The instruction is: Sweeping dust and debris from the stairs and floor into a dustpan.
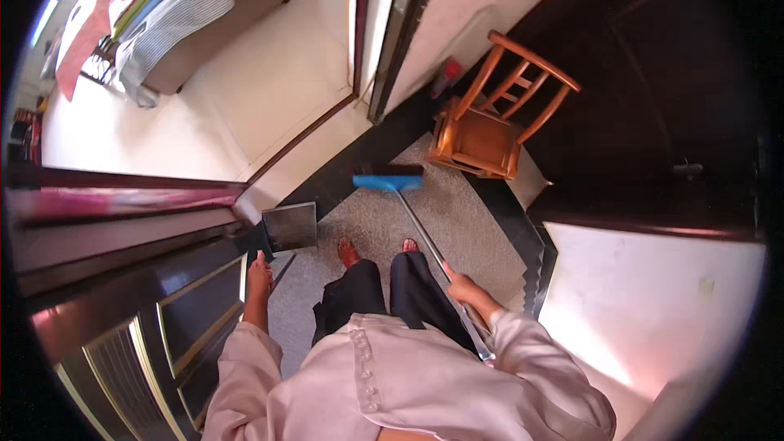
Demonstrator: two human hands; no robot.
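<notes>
My right hand (467, 289) is closed around the metal pole of a broom (422, 226). The pole slants down past my right leg, and its upper end shows beside my sleeve. A blue broom head (387, 182) with dark bristles rests on the speckled floor ahead of my feet. On the left, my left hand (260, 277) is curled with the thumb uppermost, at the dark thin handle of a dustpan (290, 226). Fingers hide part of that handle. The pan lies near the doorway corner, left of my bare feet (348, 252).
A wooden chair (484, 141) stands at the right, with a red-capped bottle (452, 68) behind it. A raised threshold (306, 162) leads to a pale-tiled room with a bed (226, 24). A dark panelled door (202, 294) is close on my left, a white wall (649, 294) on my right.
</notes>
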